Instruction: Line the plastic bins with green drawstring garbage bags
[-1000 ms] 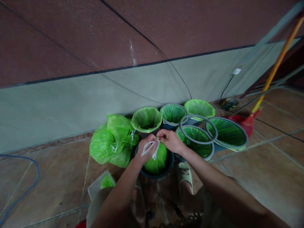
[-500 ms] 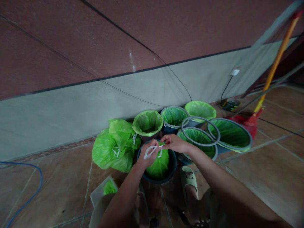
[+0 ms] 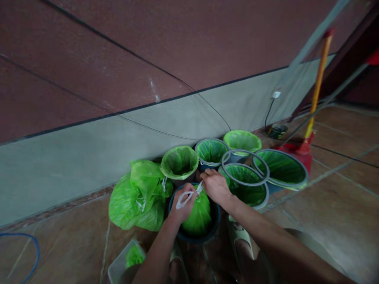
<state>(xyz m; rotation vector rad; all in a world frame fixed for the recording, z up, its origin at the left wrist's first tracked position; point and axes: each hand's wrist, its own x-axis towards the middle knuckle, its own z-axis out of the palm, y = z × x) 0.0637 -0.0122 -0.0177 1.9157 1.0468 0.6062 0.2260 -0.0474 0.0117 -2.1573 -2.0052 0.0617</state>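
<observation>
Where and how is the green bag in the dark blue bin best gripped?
Probably from above, by the gathered top of the green bag, near the white drawstring. Its rounded body sits inside the dark blue bin, whose wall surrounds it, while the narrower gathered part faces up. The left hand and right hand are both at the drawstring.

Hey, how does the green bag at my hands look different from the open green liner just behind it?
The bag is gathered together at its top, while the liner stands wide open. The bag bulges up inside a dark blue bin, whereas the liner flares over its own bin's rim. The left hand and right hand hold the bag's white tie; neither touches the liner. Both are green and look thin.
</observation>
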